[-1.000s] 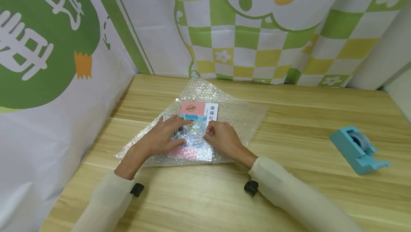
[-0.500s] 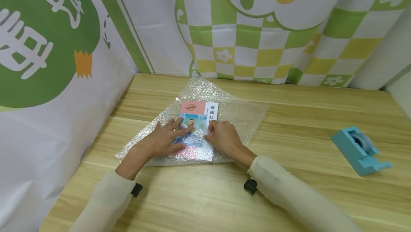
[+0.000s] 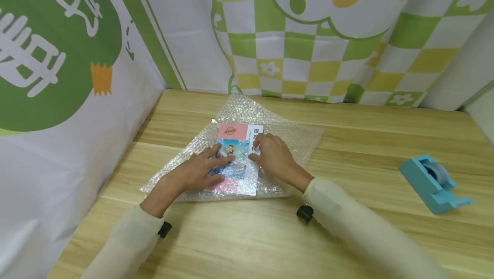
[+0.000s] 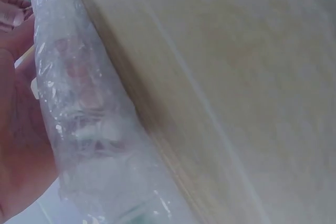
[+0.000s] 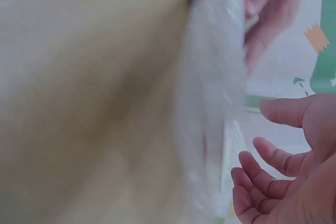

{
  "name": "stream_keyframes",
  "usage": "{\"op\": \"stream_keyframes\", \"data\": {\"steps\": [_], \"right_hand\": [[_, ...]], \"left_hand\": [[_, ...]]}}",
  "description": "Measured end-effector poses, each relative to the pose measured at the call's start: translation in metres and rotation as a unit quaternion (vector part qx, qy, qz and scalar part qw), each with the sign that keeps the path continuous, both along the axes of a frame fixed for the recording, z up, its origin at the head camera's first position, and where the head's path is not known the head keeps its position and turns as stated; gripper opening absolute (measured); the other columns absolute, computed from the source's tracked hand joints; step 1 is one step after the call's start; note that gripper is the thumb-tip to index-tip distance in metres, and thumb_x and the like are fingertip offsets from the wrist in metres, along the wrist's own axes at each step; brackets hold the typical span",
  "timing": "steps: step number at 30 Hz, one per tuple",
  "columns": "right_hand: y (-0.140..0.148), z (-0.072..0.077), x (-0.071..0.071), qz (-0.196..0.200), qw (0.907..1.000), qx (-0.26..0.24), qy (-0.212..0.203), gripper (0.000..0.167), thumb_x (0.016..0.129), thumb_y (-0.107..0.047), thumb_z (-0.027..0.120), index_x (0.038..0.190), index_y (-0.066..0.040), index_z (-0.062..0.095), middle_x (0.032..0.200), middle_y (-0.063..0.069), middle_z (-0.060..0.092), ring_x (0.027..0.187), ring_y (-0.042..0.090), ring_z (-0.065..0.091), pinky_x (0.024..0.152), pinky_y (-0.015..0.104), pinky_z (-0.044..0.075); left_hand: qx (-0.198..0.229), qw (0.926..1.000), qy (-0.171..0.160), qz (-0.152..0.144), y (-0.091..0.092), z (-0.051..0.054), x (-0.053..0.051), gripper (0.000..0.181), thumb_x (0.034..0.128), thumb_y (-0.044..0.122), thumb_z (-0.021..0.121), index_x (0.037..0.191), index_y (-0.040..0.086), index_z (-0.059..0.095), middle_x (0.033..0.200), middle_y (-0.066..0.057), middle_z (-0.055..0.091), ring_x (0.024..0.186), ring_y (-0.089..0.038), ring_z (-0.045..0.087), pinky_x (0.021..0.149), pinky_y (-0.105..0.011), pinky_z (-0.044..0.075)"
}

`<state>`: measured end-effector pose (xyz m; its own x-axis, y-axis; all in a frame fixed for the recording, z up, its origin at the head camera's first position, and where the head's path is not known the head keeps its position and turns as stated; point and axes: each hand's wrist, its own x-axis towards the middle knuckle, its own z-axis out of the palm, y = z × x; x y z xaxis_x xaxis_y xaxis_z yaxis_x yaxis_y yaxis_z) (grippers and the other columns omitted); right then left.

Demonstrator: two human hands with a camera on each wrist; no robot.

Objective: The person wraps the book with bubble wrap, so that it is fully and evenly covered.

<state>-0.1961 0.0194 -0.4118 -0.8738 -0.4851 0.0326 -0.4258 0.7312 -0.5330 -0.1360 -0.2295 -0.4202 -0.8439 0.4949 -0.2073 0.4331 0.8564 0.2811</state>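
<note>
A book (image 3: 233, 131) with a pink, blue and white cover lies flat on a sheet of bubble wrap (image 3: 247, 106); part of the wrap is folded over its lower portion. My left hand (image 3: 193, 171) rests on the wrapped cover with fingers spread and straight. Over the book's right edge is my right hand (image 3: 275, 154). The right wrist view shows the right hand's fingers (image 5: 273, 158) loosely bent, thumb apart, holding nothing, just off the bubble wrap (image 5: 210, 77). In the left wrist view, the wrap (image 4: 100, 129) lies against the left palm.
A blue tape dispenser (image 3: 426, 184) with a roll of clear tape (image 3: 436, 171) stands on the wooden table (image 3: 347, 141) at the right. A white and green printed sheet (image 3: 135, 47) borders the left side, and a checkered cloth (image 3: 297, 56) hangs behind.
The right hand's curled fingers have loosened and lifted slightly away from the book's right edge. The left hand slid a little and keeps resting on the wrap. The dispenser stays put.
</note>
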Motion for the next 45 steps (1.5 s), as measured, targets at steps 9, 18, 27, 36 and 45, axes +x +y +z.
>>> {"op": "stream_keyframes", "data": {"steps": [9,18,27,36,45], "right_hand": [[0.004,0.017,-0.034,-0.014,0.9994,-0.014,-0.028,0.052,0.092,-0.028,0.074,0.132,0.000,0.056,0.105,0.015,0.059,0.094,0.029,0.056,0.085,0.043,0.049],[0.003,0.005,-0.065,-0.032,0.9936,-0.106,-0.020,0.066,0.092,-0.024,0.074,0.147,-0.003,0.044,0.139,0.023,0.050,0.126,0.039,0.047,0.106,0.051,0.039],[-0.005,-0.008,-0.096,-0.013,0.9914,-0.126,-0.031,0.071,0.096,-0.026,0.069,0.154,-0.002,0.034,0.155,0.021,0.036,0.142,0.038,0.031,0.117,0.051,0.023],[-0.006,-0.010,-0.114,-0.004,0.9904,-0.112,-0.082,0.071,0.097,-0.028,0.065,0.155,-0.003,0.033,0.157,0.019,0.034,0.142,0.038,0.032,0.116,0.052,0.025],[-0.012,-0.006,-0.122,-0.017,0.9861,-0.102,-0.130,0.072,0.096,-0.026,0.066,0.155,-0.004,0.031,0.149,0.024,0.042,0.134,0.039,0.043,0.108,0.053,0.037]], "left_hand": [[0.002,0.9998,-0.019,-0.001,0.003,0.002,0.000,0.061,0.0994,0.037,0.063,0.155,0.028,0.040,0.161,-0.027,0.017,0.143,-0.050,0.020,0.103,-0.074,0.028],[0.000,0.9998,-0.022,0.000,0.004,0.000,0.004,0.061,0.0990,0.037,0.063,0.155,0.029,0.040,0.161,-0.026,0.016,0.144,-0.049,0.019,0.104,-0.073,0.027],[-0.003,0.9999,-0.013,-0.003,0.003,-0.001,0.005,0.061,0.0987,0.036,0.064,0.155,0.029,0.040,0.161,-0.025,0.016,0.144,-0.049,0.021,0.102,-0.075,0.028],[0.004,0.9996,-0.026,0.004,0.004,-0.002,0.004,0.061,0.0992,0.037,0.063,0.155,0.030,0.039,0.162,-0.024,0.014,0.144,-0.050,0.019,0.103,-0.075,0.026],[0.010,0.9992,-0.035,0.016,0.005,0.000,0.005,0.061,0.0992,0.038,0.063,0.155,0.031,0.040,0.163,-0.023,0.012,0.143,-0.051,0.019,0.103,-0.077,0.022]]}}
